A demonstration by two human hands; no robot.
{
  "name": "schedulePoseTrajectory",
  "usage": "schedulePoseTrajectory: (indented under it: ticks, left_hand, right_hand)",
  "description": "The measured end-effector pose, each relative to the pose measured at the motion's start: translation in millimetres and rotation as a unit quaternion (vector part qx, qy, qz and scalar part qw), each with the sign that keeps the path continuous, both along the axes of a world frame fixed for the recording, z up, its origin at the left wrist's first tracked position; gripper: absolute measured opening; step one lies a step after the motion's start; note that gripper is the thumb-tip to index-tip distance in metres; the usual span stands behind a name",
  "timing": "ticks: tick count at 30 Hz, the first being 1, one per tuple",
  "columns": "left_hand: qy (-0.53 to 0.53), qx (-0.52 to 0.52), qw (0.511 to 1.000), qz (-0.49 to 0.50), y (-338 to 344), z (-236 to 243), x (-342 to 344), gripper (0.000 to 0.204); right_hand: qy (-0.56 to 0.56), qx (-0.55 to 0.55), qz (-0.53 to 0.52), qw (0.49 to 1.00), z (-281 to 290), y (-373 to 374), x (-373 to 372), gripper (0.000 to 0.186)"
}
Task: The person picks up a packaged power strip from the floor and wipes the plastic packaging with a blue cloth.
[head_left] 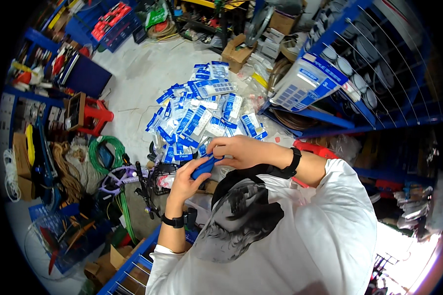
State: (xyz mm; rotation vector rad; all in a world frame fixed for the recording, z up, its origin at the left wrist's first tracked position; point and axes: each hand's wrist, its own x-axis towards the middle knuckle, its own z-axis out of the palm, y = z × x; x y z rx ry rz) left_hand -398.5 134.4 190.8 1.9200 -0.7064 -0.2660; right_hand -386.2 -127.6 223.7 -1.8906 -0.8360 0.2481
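In front of my chest, both hands are closed on a small blue object [203,169]; its kind is hard to tell because fingers cover much of it. My left hand [186,180] grips it from the left, thumb and fingers around its lower side. From the right, my right hand [235,150] pinches its upper edge with bent fingers. Just beyond them, a heap of blue-and-white packets [196,120] lies on the floor, several showing long white power strips inside. Black bands sit on both wrists.
A large clear blue-topped bag [305,84] hangs by the blue wire rack [379,73] at right. On the left are a red stool [97,117], coiled green hose [106,153] and a purple-framed wheel [117,180]. An open cardboard box [237,51] stands past the heap.
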Motion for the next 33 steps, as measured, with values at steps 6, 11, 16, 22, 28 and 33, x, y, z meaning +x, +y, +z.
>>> schedulePoseTrajectory:
  ticks: [6,11,16,22,28,33]
  left_hand:
    - [-0.060,-0.027,0.998,0.018,-3,27,9,0.038]
    - [-0.083,0.015,0.995,0.057,-25,36,39,0.021]
    - [-0.055,0.042,0.991,0.114,-52,49,72,0.015]
    - [-0.102,0.057,0.983,0.140,-95,58,97,0.016]
    - [-0.112,0.131,0.967,0.189,-93,67,97,0.024]
    - [-0.137,0.165,0.956,0.199,-78,71,76,0.027]
  right_hand:
    - [-0.031,-0.002,0.055,0.998,28,-3,40,0.019]
    - [-0.109,0.027,0.056,0.992,21,-21,80,0.016]
    - [-0.151,0.039,0.075,0.985,23,-52,109,0.021]
    - [-0.277,-0.018,0.045,0.960,23,-65,134,0.034]
    - [-0.320,-0.017,0.041,0.947,22,-79,166,0.019]
    - [-0.235,0.044,0.044,0.970,48,-81,165,0.012]
